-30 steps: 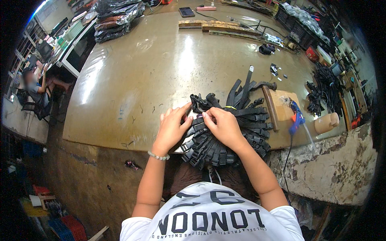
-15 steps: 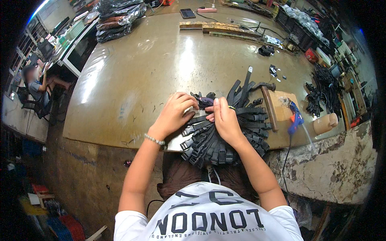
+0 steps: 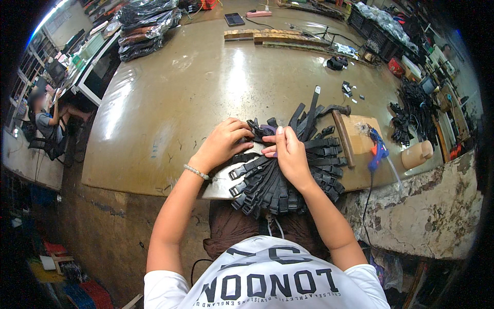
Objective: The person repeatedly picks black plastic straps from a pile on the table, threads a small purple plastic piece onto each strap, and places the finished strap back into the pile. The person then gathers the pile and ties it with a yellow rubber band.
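A thick fan of black webbing straps [image 3: 280, 188] with plastic side-release buckles lies at the table's near edge, spread to the front and right. My left hand [image 3: 226, 142], wearing a beaded bracelet, is curled at its upper left, fingers closed on a black strap [image 3: 242, 157] whose end emerges beneath them. My right hand [image 3: 289, 153] is above the middle of the fan, thumb and fingers pinched; what it grips is mostly hidden. Between the hands sits a small dark purple and black bunch [image 3: 265, 127]. Straps also stick up beyond my right hand.
Right of the straps lie a hammer [image 3: 343, 139], a cardboard piece [image 3: 364, 135], a blue glue gun [image 3: 380, 152] with a cord, and a tan roll [image 3: 417, 155]. Wooden boards [image 3: 278, 38] and a phone [image 3: 234, 19] are farther back. A person [image 3: 49, 116] sits at far left.
A black strap now shows below my left fingers, apart from the buckled ends of the fan. Both hands stay nearly in place. The whole view has shifted slightly.
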